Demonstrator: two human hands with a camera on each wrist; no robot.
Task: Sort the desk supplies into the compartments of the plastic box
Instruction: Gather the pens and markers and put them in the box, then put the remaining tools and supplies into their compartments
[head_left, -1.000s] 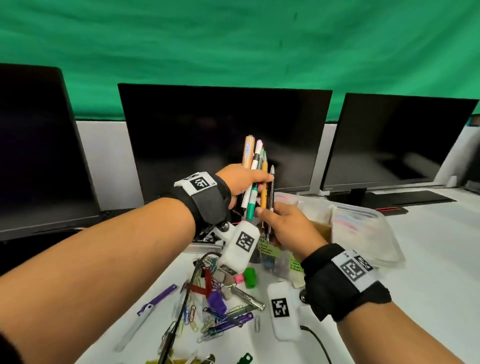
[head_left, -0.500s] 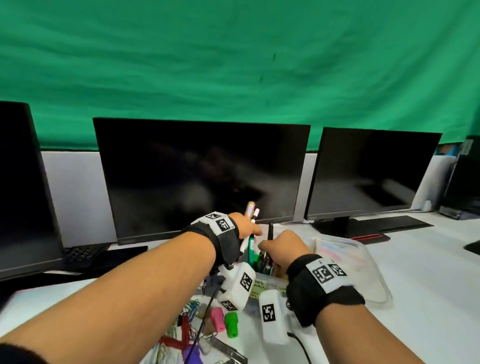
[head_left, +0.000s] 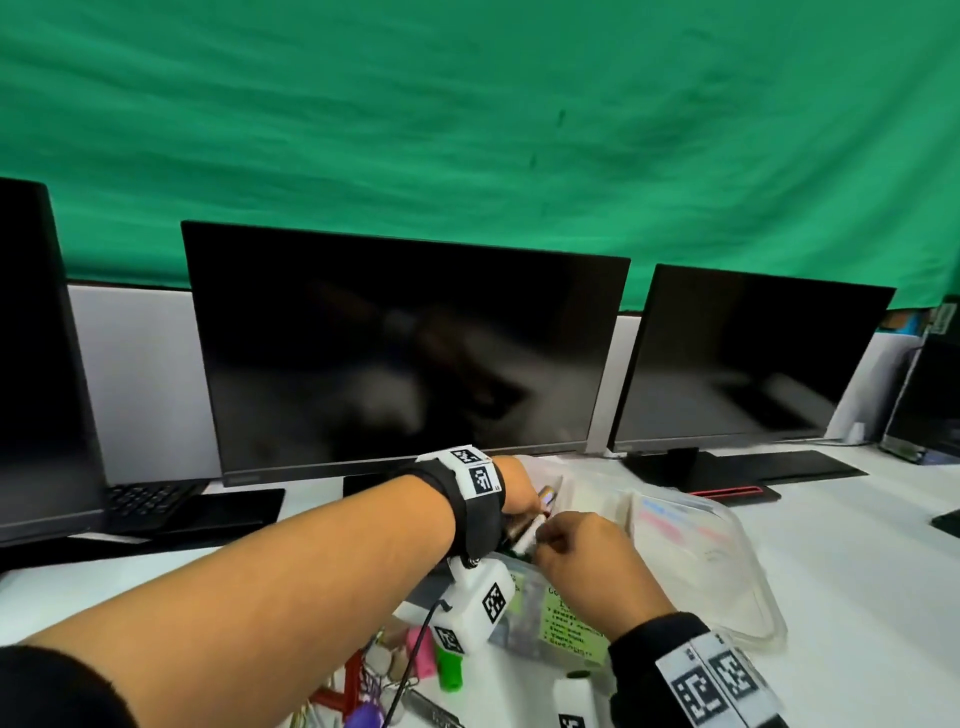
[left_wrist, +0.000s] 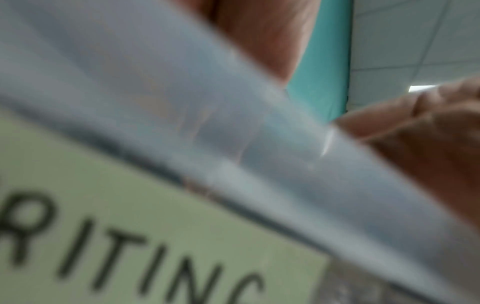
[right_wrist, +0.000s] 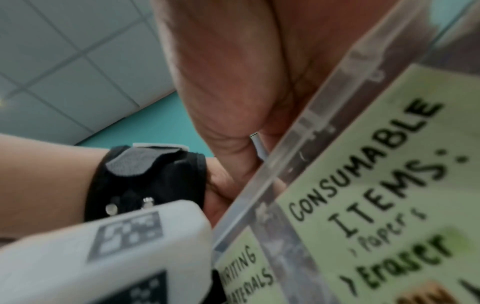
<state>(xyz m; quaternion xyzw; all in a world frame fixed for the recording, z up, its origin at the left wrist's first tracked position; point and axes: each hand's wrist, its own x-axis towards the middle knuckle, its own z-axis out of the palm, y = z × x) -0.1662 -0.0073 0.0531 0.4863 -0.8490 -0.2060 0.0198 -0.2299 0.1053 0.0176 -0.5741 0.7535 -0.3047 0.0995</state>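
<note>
My left hand (head_left: 519, 491) grips a bundle of pens (head_left: 546, 500), now tipped over low above the clear plastic box (head_left: 524, 610). My right hand (head_left: 576, 545) sits just to the right of it, its fingers curled and pinching the white near end of a pen (head_left: 525, 540); the right wrist view shows that pen end (right_wrist: 257, 144) poking out under my palm at the box rim (right_wrist: 311, 123). Green labels on the box wall read "WRITING MATERIALS" (right_wrist: 246, 273) and "CONSUMABLE ITEMS" (right_wrist: 376, 164). The left wrist view is blurred, filled by the box wall (left_wrist: 233, 144).
The box's clear lid (head_left: 717, 571) lies to the right of the box. Loose clips, a pink piece (head_left: 421, 649) and a green piece (head_left: 449, 670) lie at the near left. Dark monitors (head_left: 405, 353) (head_left: 743, 358) and a keyboard (head_left: 145, 499) stand behind.
Both hands have come down with the pens, from upright in front of the monitor to tipped over the box. The head view has tilted upward.
</note>
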